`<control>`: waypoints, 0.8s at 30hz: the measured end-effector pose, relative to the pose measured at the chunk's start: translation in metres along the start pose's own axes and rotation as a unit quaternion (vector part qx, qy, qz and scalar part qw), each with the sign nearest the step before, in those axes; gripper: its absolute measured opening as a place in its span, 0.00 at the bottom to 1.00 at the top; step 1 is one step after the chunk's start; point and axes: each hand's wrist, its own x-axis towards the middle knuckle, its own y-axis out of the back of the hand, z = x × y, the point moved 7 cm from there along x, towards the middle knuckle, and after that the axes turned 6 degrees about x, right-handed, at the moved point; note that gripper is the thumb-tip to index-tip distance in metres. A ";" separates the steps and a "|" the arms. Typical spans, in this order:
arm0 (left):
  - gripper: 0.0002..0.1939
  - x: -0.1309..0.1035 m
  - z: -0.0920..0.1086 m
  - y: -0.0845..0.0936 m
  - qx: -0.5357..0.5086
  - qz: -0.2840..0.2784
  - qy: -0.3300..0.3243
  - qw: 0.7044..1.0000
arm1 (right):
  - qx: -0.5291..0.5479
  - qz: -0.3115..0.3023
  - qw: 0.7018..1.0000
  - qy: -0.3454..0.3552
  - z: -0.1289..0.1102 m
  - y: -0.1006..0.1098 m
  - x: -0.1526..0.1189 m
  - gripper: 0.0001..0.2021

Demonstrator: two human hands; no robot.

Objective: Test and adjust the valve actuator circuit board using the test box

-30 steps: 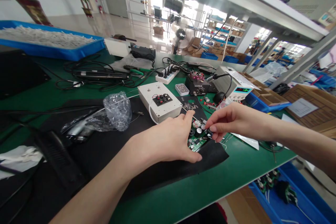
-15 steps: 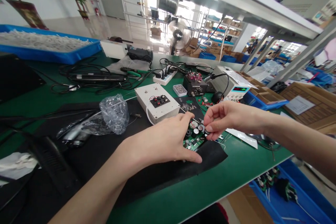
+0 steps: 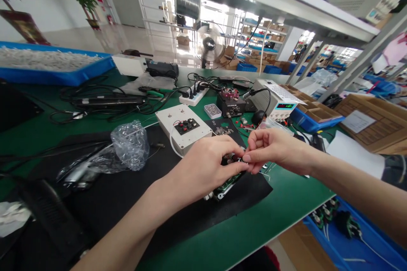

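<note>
Both hands meet over a green circuit board [image 3: 229, 183] on the black mat [image 3: 178, 216]. My left hand [image 3: 213, 161] is bent over the board, thumb and fingers closed together at its right side; what they pinch is too small to make out. Touching those fingertips, my right hand [image 3: 265, 148] is also closed in a pinch, and its held item cannot be made out. The two hands cover most of the board. Just behind them is a light box [image 3: 181, 125] with a black terminal block on top.
Crumpled plastic wrap [image 3: 130, 144] lies left of the hands. Behind are a small tray of screws [image 3: 213, 111], a power strip [image 3: 193, 96], a black soldering unit [image 3: 233, 108] and a power supply [image 3: 276, 97]. A wire spool [image 3: 187, 2] hangs above.
My left hand has closed its thumb and fingers and come up against my right fingertips, hiding more of the board. The view has shifted slightly; a white sheet and dark sleeve now show at right.
</note>
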 end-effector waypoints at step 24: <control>0.06 -0.004 0.004 -0.004 0.033 0.020 -0.091 0.995 | -0.609 0.087 0.787 0.054 0.109 0.099 -0.013 0.05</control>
